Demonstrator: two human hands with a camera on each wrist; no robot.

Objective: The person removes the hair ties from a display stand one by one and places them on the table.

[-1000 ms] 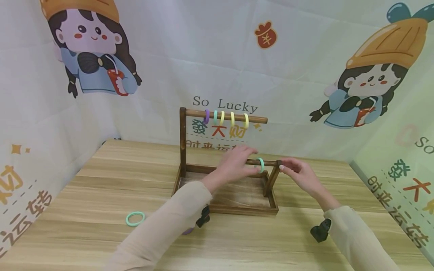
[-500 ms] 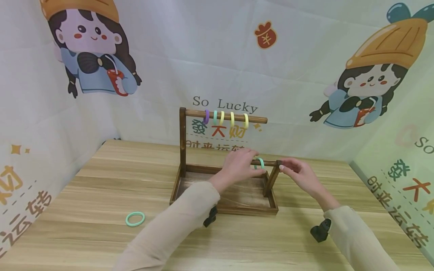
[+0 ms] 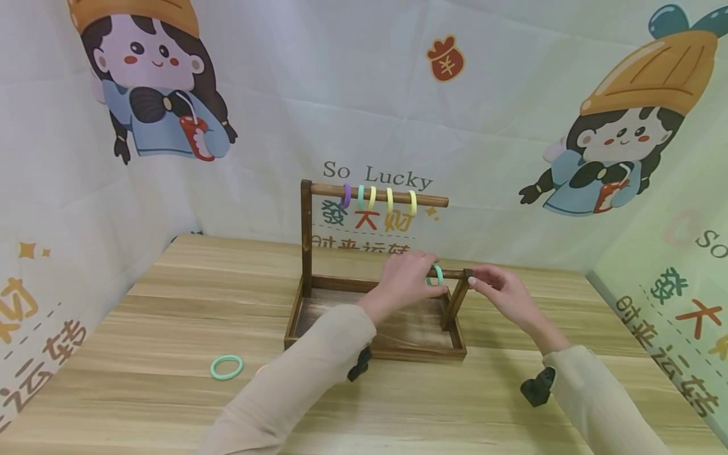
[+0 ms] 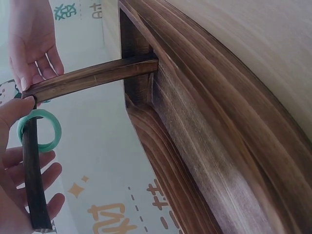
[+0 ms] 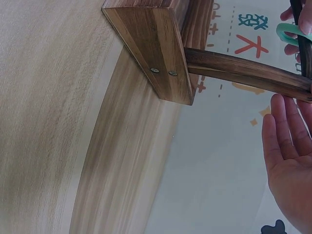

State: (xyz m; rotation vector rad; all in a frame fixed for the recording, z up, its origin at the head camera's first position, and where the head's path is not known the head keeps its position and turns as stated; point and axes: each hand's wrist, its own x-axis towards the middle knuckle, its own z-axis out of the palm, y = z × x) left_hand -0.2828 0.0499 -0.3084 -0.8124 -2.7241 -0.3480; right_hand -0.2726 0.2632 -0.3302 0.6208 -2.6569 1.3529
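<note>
On the low bar of a brown wooden rack point(image 3: 307, 246) hangs a mint-green ring point(image 3: 438, 275). My left hand point(image 3: 402, 278) is around this bar from the left, with the thumb and a finger touching the ring's edge. In the left wrist view the ring point(image 4: 57, 131) encircles the bar, and the other fingers lie behind it. My right hand point(image 3: 503, 294) pinches the corner where the bar meets the short post point(image 3: 456, 304). In the right wrist view, that hand's fingers point(image 5: 282, 131) are nearly straight against the post top.
Purple, green and yellow rings point(image 3: 390, 200) hang on the rack's upper bar point(image 3: 435, 201). Another green ring point(image 3: 227, 368) lies flat at the table's left. Beside my left sleeve shows a pale ring's edge point(image 3: 261, 369). A printed cloth point(image 3: 273, 126) stands behind the table.
My left hand has moved slightly right along the low bar, closer to the green ring. The ring stays near the short post. My right hand has not moved.
</note>
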